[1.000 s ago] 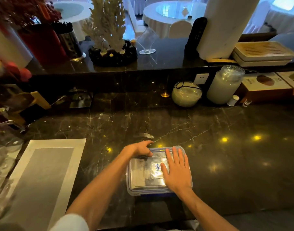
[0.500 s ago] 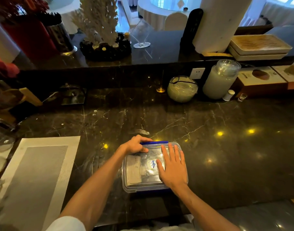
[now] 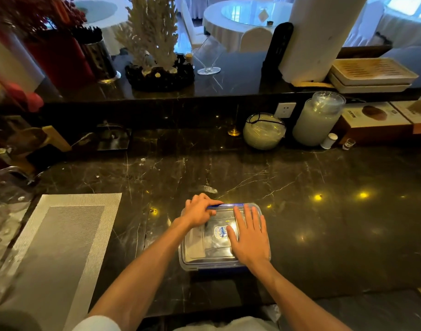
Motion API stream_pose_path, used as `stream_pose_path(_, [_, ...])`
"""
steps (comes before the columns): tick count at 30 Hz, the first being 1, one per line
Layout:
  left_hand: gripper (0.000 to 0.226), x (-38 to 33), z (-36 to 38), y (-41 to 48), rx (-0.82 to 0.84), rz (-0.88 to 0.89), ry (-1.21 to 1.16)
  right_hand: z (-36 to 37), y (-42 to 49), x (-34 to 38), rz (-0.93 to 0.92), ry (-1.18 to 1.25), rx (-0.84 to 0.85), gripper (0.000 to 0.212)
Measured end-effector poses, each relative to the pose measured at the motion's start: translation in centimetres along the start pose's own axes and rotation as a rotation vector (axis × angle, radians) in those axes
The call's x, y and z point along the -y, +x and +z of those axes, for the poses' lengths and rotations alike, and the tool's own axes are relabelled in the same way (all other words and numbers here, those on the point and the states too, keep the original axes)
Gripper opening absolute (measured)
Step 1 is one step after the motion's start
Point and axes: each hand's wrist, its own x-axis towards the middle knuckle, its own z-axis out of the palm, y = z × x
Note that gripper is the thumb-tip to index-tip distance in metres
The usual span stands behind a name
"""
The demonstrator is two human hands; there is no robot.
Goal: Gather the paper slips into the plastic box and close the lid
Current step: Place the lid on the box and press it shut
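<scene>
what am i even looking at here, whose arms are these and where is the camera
There is no machine here: these are a person's two bare arms. The one picture comes from a wide-angle camera worn on their head, looking forward and down, so the edges bend.

They stand at a dark marble counter. In front of them sits a clear plastic box with its lid on top and pale paper slips showing through it. The right hand lies flat on the lid, pressing it down. The left hand curls over the blue clip at the far edge, apparently snapping it shut.

A grey placemat lies to the left. At the back stand a round glass jar, a taller jar and cardboard boxes. Beyond is a dining room.
</scene>
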Motion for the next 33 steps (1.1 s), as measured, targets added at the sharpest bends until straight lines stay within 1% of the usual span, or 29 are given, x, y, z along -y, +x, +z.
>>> stream_pose_path(2, [0.047,-0.3,1.1,-1.6,-0.135,0.036,0.094,-0.5,-0.2,-0.1,-0.031,0.019,0.017,0.071])
stream_pose_path(4, [0.048,-0.3,2.5,-4.2,-0.313,0.084,0.082,-1.1,-0.8,-0.5,-0.095,0.127,0.008,0.07])
stream_pose_path(6, [0.044,0.2,4.3,-7.4,-0.434,0.141,0.045,-1.6,-2.1,-1.5,-0.214,0.242,-0.062,0.07])
stream_pose_path(7, [0.043,0.7,5.5,-9.1,-0.463,0.173,0.047,-1.6,-3.0,-2.2,-0.285,0.242,-0.109,0.072])
stream_pose_path(9, [0.049,1.8,7.9,-12.3,-0.462,0.22,0.113,-0.8,-5.0,-3.8,-0.407,0.15,-0.149,0.081])
stream_pose_path(11, [0.065,2.7,10.0,-14.5,-0.406,0.245,0.213,0.2,-6.7,-5.1,-0.446,0.021,-0.088,0.088])
stream_pose_path(13, [0.083,3.1,11.1,-15.4,-0.336,0.252,0.324,1.2,-7.4,-6.0,-0.447,-0.076,-0.032,0.089])
stream_pose_path(15, [0.1,3.2,11.4,-15.3,-0.298,0.234,0.374,1.8,-7.4,-6.1,-0.439,-0.088,-0.037,0.088])
stream_pose_path(17, [0.109,3.3,11.5,-15.1,-0.275,0.196,0.374,2.3,-7.2,-5.8,-0.417,-0.04,-0.083,0.085])
stream_pose_path(20, [0.104,3.7,11.6,-15.0,-0.282,0.187,0.367,2.9,-7.1,-5.7,-0.422,0.03,-0.161,0.08])
stream_pose_path(22, [0.1,3.8,11.7,-14.9,-0.306,0.187,0.351,3.0,-7.1,-5.8,-0.438,0.054,-0.19,0.081])
stream_pose_path(27, [0.096,3.9,11.9,-14.9,-0.339,0.209,0.345,2.4,-7.1,-5.7,-0.482,-0.03,-0.126,0.094])
stream_pose_path(30, [0.091,4.0,11.8,-14.9,-0.325,0.242,0.352,2.1,-7.2,-5.9,-0.484,-0.027,-0.115,0.092])
stream_pose_path(33, [0.081,4.4,11.8,-15.1,-0.305,0.294,0.332,2.1,-7.2,-6.8,-0.529,-0.013,-0.084,0.089])
